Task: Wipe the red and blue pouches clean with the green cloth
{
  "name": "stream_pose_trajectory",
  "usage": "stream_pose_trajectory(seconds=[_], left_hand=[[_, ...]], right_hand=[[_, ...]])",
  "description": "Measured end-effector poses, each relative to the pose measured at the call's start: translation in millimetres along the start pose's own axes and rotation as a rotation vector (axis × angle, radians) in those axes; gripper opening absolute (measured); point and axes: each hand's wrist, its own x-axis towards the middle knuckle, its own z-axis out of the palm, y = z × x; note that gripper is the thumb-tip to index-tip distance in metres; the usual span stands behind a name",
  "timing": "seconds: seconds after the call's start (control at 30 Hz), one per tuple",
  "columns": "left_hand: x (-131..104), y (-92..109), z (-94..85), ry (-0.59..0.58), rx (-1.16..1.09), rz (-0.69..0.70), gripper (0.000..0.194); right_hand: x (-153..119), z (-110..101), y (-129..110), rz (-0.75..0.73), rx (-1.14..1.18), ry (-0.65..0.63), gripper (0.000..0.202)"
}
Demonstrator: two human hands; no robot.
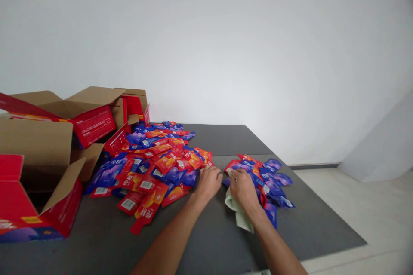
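My right hand (242, 184) is closed on a pale green cloth (242, 217), which hangs down toward the tabletop below the fingers. Just behind and to the right of that hand lies a small pile of red and blue packets (272, 186). My left hand (210, 180) has its fingers curled down at the right edge of a larger heap of red and purple-blue packets (166, 161). Its fingertips are hidden, so whatever they hold, if anything, does not show. Many packets carry white barcodes and pictures of orange or purple fruit.
Opened red cardboard boxes with raised brown flaps stand on the left: a near box (61, 206), a box behind it (93, 124) and a further one (134, 105). The dark grey table (219, 137) meets a white wall (226, 51); pale floor (338, 197) lies to the right.
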Motion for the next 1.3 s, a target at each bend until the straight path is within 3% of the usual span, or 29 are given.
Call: stream_pose_trajectory(seconds=[0.27,0.47,0.57,0.67,0.77,0.97,1.07,1.17,1.3], left_hand=[[-1,36,51.4,-0.101,0.033,-0.079,0.038],[8,37,59.1,-0.107,-0.16,-0.232,0.04],[14,31,55.6,-0.118,-0.252,-0.27,0.031],[15,22,48.3,-0.118,-0.363,-0.296,0.018],[12,13,37.1,-0.045,-0.458,-0.324,0.015],[4,-1,0.0,0.028,-0.692,-0.327,0.009],[-1,-7,-25.1,0.049,-0.839,-0.324,0.015],[-9,-12,-49.9,0.087,-1.126,-0.387,0.024],[-19,-14,-72.9,0.007,-1.407,-0.387,0.061]], right_hand=[[-21,-9,36,0.077,-0.053,0.043,0.029],[-25,-3,44,0.114,-0.061,0.066,0.027],[-24,-3,43,0.179,-0.034,0.015,0.03],[-23,-5,41,0.236,0.003,-0.026,0.034],[-22,-6,39,0.244,0.023,-0.008,0.034],[-10,-8,16,0.103,0.162,0.123,0.032],[0,-8,-8,-0.009,0.276,0.168,0.031],[9,-7,-35,-0.116,0.389,0.205,0.028],[16,1,-69,-0.282,0.441,0.194,0.029]])
